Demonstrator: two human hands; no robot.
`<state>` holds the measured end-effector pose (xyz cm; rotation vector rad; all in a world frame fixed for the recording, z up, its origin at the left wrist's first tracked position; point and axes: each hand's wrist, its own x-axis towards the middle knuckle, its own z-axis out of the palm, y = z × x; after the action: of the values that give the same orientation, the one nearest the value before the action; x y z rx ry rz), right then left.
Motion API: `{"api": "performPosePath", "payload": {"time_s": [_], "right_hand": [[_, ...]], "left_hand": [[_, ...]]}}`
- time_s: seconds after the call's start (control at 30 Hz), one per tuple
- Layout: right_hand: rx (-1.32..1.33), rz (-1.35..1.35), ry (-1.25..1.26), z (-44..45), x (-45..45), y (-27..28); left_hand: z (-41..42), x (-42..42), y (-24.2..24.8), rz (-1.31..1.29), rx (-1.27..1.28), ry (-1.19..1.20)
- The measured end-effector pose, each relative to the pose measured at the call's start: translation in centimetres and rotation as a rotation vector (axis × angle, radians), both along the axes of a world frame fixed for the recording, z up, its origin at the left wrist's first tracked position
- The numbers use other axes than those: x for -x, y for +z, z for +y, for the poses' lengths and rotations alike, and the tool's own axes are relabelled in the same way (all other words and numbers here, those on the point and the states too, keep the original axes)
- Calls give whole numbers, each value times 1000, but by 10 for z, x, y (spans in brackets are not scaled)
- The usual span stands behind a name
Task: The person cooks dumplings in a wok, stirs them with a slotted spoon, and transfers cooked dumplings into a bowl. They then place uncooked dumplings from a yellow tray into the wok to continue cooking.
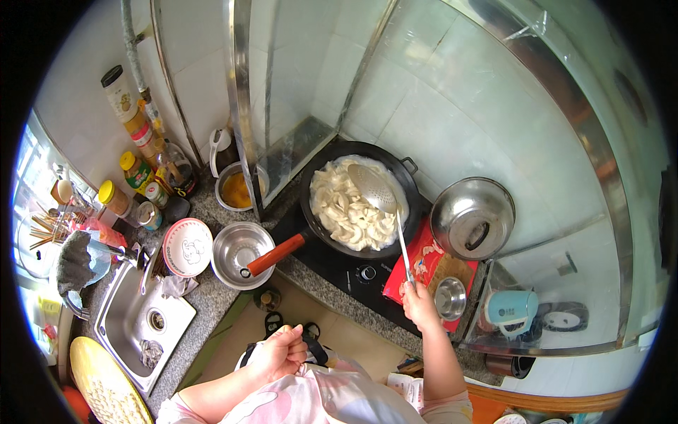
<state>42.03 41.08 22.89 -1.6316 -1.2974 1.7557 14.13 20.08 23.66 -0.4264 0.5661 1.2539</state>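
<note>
My right hand (421,306) grips the long handle of a metal skimmer (372,188). Its perforated bowl rests over a mass of pale dumplings (344,209) in cloudy whitish liquid. They fill much of a black wok (311,183) on the dark cooktop (323,270), whose wooden handle (278,254) points toward the lower left. In front of my body, my left hand (286,347) is curled into a loose fist, with nothing visible in it. Left of the wok, a stainless steel bowl (235,254) sits under the end of that handle.
A domed metal lid (471,217) leans on the right wall. Below it, a small steel bowl (450,298) stands beside a red package (397,275). Leftward are a plate (186,248), a bowl of orange liquid (235,192), several seasoning jars, a sink (175,318) and a round yellow tray (92,360).
</note>
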Motion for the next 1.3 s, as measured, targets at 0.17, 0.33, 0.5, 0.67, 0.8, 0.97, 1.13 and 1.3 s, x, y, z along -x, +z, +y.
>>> {"api": "performPosePath", "payload": {"time_s": [0.17, 0.33, 0.5, 0.67, 0.8, 0.97, 1.13, 1.3], "right_hand": [[-84, -161, 113, 25, -12, 5], [-138, -269, 205, 39, -13, 8], [-47, -243, 235, 44, -8, 14], [259, 5, 120, 54, 9, 15], [557, 426, 51, 62, 1, 6], [854, 931, -79, 45, -4, -3], [935, 1175, -105, 14, 4, -2], [929, 1229, -144, -12, 10, 4]], "left_hand": [[1, 5, -2, 7, 17, 7], [1, 8, -3, 12, 33, 11], [1, 11, -3, 9, 34, 27], [4, 11, -1, -8, 47, 13], [5, 12, 2, 0, 84, 5], [2, 13, -2, -12, 69, 21], [4, 12, -1, -16, 75, 19], [8, 11, 1, -8, 103, -1]]}}
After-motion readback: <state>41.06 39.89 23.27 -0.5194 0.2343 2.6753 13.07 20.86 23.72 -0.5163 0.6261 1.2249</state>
